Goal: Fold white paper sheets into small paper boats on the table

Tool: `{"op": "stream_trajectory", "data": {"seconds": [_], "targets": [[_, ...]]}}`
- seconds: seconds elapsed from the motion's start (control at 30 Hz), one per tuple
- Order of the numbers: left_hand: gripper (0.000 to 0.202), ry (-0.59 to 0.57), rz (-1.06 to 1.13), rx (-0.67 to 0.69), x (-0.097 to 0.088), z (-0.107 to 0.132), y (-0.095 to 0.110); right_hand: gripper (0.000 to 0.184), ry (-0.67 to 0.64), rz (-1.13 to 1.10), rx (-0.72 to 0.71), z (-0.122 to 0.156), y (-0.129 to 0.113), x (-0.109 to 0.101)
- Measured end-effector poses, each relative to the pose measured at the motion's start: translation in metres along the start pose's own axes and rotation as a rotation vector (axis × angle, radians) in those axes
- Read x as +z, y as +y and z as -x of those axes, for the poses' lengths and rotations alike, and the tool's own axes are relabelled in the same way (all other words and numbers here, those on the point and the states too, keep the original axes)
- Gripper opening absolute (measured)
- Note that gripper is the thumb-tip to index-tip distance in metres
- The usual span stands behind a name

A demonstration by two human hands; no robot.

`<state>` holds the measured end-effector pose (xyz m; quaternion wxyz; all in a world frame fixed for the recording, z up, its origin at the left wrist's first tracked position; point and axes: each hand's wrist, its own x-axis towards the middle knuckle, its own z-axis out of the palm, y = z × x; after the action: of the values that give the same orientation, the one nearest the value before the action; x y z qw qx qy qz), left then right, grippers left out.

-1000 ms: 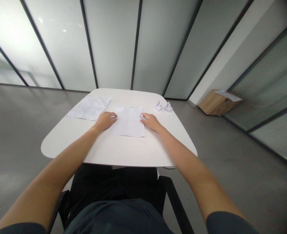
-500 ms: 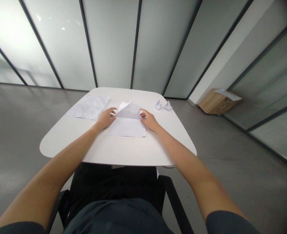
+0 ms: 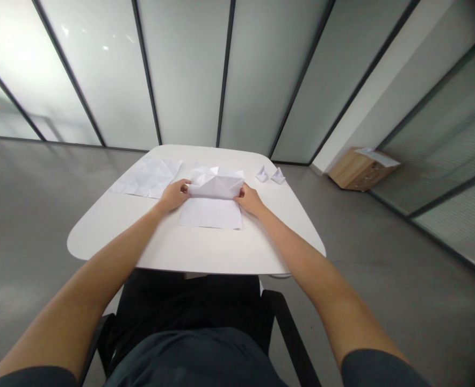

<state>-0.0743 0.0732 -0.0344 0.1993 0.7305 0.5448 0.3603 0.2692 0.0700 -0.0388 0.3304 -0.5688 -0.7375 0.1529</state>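
A white sheet of paper [image 3: 211,212] lies in the middle of the white table [image 3: 189,252]. Its far half is lifted and curls back toward me. My left hand [image 3: 174,194] pinches the raised paper's left edge, fingers closed on it. My right hand [image 3: 249,199] grips the raised right edge the same way. The near half of the sheet stays flat on the table between my wrists.
A creased, unfolded white sheet [image 3: 146,177] lies at the table's far left. Two small folded paper boats [image 3: 270,174] sit at the far right. A wooden box [image 3: 358,169] stands on the floor by the glass wall. My chair's arm [image 3: 289,333] is below the table.
The sheet lay flat with both hands resting at its sides. Both hands then took its far part and lifted it, and it has now folded further back toward me.
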Motion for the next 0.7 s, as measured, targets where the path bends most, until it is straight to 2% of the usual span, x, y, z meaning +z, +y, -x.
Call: {"op": "stream_trajectory", "data": {"seconds": [0.1,0.2,0.27,0.47,0.7], "targets": [[0.033,0.012,-0.009,0.023,-0.003,0.000,0.000,0.028,-0.013,-0.038,-0.051,-0.002,0.004,-0.001],[0.019,-0.009,-0.047,0.049,-0.006,0.000,0.000,0.016,-0.030,-0.079,-0.075,-0.002,0.010,-0.003],[0.017,-0.054,-0.070,0.079,-0.008,0.000,-0.001,0.017,-0.041,-0.109,-0.093,-0.003,0.014,-0.004],[0.031,-0.154,-0.130,0.121,-0.010,0.001,-0.003,0.033,-0.085,-0.124,-0.184,-0.003,0.020,-0.006],[0.034,-0.175,-0.242,0.119,-0.011,0.002,0.003,0.034,-0.145,-0.035,-0.133,-0.002,0.014,-0.010]]}}
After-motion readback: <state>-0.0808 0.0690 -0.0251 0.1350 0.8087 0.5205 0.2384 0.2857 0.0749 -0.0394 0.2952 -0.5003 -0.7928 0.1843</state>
